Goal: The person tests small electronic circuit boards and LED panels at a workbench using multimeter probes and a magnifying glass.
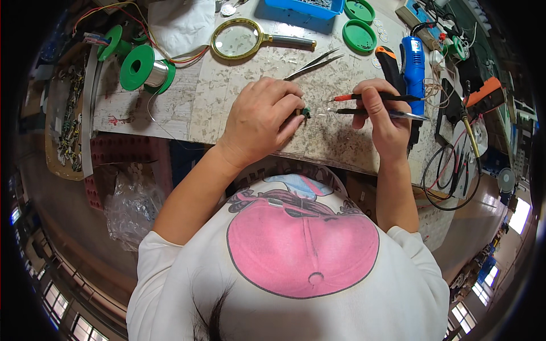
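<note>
My left hand rests on the worktop with its fingers bent round a small green electronic part, which sticks out past the fingertips. Most of that part is hidden by the fingers. In my right hand are two thin test probes, held side by side like chopsticks. The upper probe has a red front section, and the lower probe is black. Their tips point left toward the green part, a short gap away from it. A pair of metal tweezers lies just beyond my left hand.
A magnifying glass, a solder spool, a blue bin and green round dishes stand on the stained worktop. To the right are a blue vented tool, an orange-and-black meter and looping cables.
</note>
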Demonstrator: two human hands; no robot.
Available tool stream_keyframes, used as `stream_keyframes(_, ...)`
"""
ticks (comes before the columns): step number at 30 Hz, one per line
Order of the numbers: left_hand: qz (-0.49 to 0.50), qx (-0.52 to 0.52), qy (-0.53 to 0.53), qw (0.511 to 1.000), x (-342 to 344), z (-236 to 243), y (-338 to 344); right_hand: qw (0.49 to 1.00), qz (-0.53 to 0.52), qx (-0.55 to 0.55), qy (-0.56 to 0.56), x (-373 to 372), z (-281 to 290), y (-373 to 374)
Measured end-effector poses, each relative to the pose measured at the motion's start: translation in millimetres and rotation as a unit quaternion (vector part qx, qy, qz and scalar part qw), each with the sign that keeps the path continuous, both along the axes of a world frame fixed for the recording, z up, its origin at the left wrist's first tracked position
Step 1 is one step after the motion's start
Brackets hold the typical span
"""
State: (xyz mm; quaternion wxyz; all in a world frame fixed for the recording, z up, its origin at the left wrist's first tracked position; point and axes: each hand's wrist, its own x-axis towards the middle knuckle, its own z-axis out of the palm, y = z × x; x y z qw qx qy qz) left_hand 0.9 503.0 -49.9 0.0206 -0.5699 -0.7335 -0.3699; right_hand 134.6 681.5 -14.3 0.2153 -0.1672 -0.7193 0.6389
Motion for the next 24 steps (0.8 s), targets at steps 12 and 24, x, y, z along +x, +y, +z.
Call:
stream_keyframes(12,0.058,0.029,0.023,0.998,9,0,-1,0.991,-0.039,-0.122,0.032,6,-17,3)
stream_keyframes(24,0.031,0.021,-0.014,0.999,25,0,-19,0.979,0.013,0.202,-0.006,4,-13,-2)
